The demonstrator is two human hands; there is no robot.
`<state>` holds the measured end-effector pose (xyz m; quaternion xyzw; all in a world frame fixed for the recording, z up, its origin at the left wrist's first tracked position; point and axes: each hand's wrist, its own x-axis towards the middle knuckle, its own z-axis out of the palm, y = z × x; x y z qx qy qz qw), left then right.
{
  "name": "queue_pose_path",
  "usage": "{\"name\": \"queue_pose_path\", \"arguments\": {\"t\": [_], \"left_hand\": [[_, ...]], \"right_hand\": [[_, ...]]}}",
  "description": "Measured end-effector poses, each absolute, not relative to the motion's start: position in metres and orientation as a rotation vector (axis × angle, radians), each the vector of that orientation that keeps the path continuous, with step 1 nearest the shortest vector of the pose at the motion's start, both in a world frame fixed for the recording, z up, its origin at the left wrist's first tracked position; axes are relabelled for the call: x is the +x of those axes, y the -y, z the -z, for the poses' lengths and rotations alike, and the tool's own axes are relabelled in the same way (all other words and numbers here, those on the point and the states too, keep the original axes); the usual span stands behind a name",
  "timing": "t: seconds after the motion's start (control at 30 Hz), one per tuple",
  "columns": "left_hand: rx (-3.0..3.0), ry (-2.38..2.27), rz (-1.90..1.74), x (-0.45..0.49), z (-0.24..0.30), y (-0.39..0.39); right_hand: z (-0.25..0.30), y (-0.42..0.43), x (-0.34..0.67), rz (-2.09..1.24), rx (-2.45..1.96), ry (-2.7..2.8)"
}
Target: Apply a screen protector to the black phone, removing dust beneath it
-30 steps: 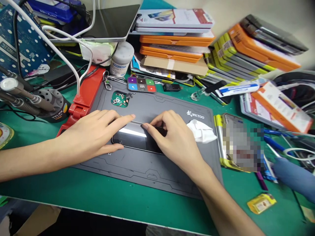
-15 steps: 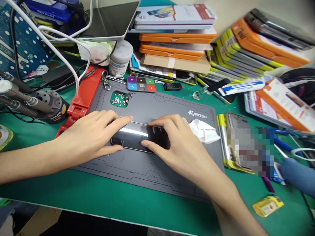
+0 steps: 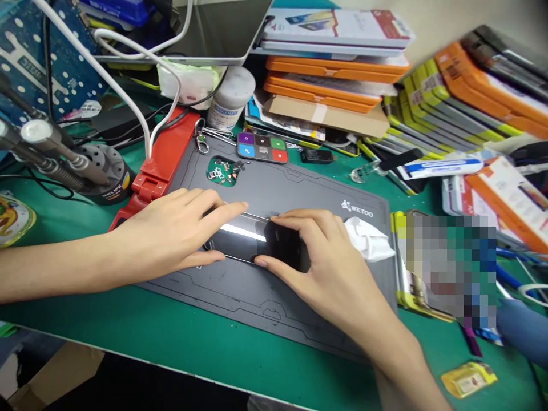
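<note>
A dark, glossy smartphone (image 3: pixel 246 237) lies flat on the grey work mat (image 3: pixel 222 297), a bright strip of light reflected across it. My left hand (image 3: pixel 188 228) grips the phone's left end, its fingers on the far edge and the thumb on the near edge. Around the right end, my right hand (image 3: pixel 317 242) holds it the same way, thumb along the near edge and fingers at the far one. A crumpled white tissue (image 3: pixel 369 240) rests on the mat just right of my right hand. Small metal parts (image 3: pixel 221 172) sit in the mat's cut-out behind the phone.
At the left stand a red clamp-like device (image 3: pixel 165 162) and a tool holder (image 3: pixel 105 174). Stacked orange boxes (image 3: pixel 334 67), a white jar (image 3: pixel 231 97) and a multicoloured case (image 3: pixel 262 147) line the back. A yellow packet (image 3: pixel 468 379) lies front right, near another person's blue sleeve (image 3: pixel 522 331).
The view has shifted slightly, so the scene sits further right and parts of it lower. Both hands keep their hold on the phone, with little visible movement against the mat.
</note>
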<state>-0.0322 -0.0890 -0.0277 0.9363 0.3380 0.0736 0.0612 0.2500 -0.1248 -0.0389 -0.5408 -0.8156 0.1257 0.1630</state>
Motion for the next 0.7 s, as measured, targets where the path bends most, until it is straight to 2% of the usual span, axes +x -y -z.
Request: {"name": "queue_pose_path", "arguments": {"t": [0.57,0.7], "left_hand": [[2.844,-0.942,-0.277,-0.034,0.035,0.088],[2.849,-0.949,-0.289,-0.034,0.034,0.088]], "right_hand": [[0.047,0.109,0.221,-0.278,-1.712,2.082],[0.047,0.099,0.218,-0.385,-1.71,2.019]]}}
